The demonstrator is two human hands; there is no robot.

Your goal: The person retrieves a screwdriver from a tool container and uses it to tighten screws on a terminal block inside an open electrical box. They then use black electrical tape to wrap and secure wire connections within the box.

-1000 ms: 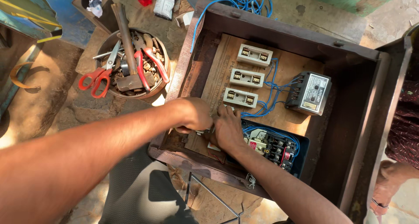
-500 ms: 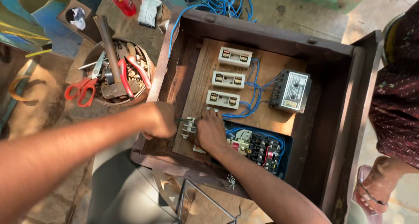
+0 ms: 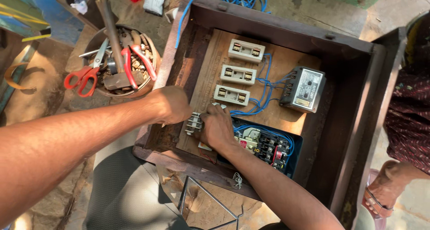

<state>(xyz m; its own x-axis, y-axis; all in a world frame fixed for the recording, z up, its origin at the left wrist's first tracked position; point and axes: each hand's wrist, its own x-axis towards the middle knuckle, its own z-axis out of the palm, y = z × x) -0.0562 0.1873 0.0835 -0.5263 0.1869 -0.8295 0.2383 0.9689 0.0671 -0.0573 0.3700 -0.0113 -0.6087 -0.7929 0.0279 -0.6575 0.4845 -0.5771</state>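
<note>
Gripping small grey terminal block [image 3: 194, 121], left hand [image 3: 172, 105], right hand [image 3: 218, 128] touching

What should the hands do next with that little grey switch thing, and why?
Probably press the grey switch block flat onto the wooden board. Both the left hand and right hand grip it, and it sits below three mounted white fuse holders.

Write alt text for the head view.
Both hands, left hand and right hand, grip a small white terminal block on a wooden board inside a rusty metal box. A bowl of tools sits left.
</note>
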